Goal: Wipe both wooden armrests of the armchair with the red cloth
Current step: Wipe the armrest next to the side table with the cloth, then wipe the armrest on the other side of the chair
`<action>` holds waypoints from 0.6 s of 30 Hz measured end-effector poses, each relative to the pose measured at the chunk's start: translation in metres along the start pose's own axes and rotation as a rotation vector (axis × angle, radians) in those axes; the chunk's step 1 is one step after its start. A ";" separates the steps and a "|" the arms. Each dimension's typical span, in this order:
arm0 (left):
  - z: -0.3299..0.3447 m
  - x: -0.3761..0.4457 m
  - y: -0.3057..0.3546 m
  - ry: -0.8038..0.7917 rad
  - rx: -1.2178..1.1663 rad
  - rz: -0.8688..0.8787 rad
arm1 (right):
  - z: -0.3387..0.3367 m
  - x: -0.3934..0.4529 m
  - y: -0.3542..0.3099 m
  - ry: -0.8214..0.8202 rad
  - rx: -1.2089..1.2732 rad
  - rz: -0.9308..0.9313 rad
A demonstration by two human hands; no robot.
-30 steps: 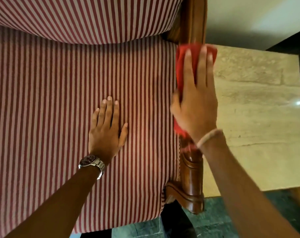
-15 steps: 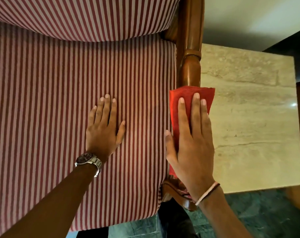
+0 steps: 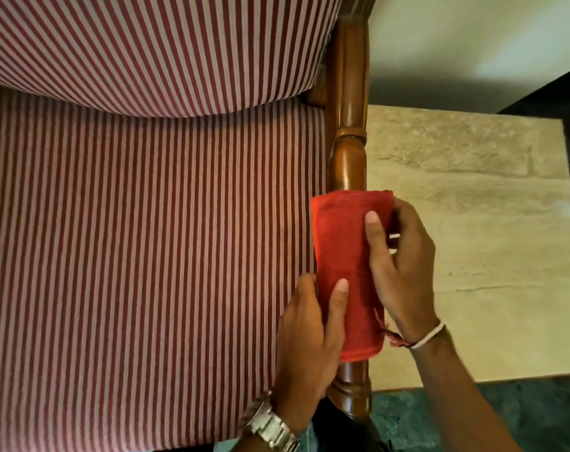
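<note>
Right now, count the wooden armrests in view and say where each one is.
1. The wooden armrest runs along the right edge of the striped seat, partly under the red cloth that both hands hold. The other armrest is out of frame.

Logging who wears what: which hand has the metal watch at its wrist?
The left hand, at the seat side of the red cloth. Its wrist carries the metal watch; the right hand has only thin bands.

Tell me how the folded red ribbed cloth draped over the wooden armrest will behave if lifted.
The red ribbed cloth probably flops: it bends over the polished wooden armrest. Likely light, since the left hand and right hand pinch it loosely. Ribbing suggests decent grip.
</note>
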State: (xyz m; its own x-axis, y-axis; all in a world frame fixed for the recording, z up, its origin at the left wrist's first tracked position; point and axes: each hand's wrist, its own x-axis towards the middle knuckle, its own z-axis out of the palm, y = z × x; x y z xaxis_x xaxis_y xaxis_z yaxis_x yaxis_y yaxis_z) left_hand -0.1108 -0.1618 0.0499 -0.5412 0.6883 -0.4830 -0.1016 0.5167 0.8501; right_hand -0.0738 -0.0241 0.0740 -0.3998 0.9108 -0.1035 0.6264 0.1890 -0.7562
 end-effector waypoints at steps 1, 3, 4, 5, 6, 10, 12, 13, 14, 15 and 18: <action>0.002 0.002 0.001 0.038 0.034 0.011 | 0.005 -0.001 0.000 0.027 -0.038 -0.045; 0.003 0.005 0.005 0.103 0.053 0.060 | 0.016 0.000 -0.004 0.104 -0.057 -0.098; 0.002 0.006 0.008 0.126 0.041 0.069 | 0.020 0.000 -0.006 0.145 -0.061 -0.115; 0.001 0.006 0.011 0.138 0.026 0.070 | 0.022 0.001 -0.007 0.183 -0.063 -0.132; -0.003 0.005 0.012 0.154 0.006 0.074 | 0.026 0.001 -0.010 0.215 -0.066 -0.153; -0.020 0.004 0.017 0.110 -0.059 0.035 | 0.030 -0.004 -0.016 0.301 -0.076 -0.168; -0.044 0.001 0.014 0.093 -0.067 0.052 | 0.041 -0.011 -0.035 0.332 -0.029 -0.195; -0.053 0.001 0.017 0.101 -0.088 0.092 | 0.042 -0.013 -0.044 0.344 -0.007 -0.209; -0.081 -0.001 0.006 0.139 -0.107 0.130 | 0.062 -0.021 -0.062 0.333 0.024 -0.220; -0.096 0.001 0.006 0.177 -0.108 0.167 | 0.069 -0.024 -0.072 0.325 0.053 -0.224; -0.151 -0.003 0.006 0.270 -0.068 0.240 | 0.101 -0.036 -0.114 0.276 0.120 -0.232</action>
State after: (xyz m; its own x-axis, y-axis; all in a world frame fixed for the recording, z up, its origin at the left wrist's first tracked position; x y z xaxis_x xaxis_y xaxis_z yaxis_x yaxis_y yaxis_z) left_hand -0.2356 -0.2380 0.0879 -0.7560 0.6223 -0.2029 0.0050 0.3155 0.9489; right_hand -0.1990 -0.1156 0.0987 -0.3161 0.9165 0.2451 0.4514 0.3726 -0.8108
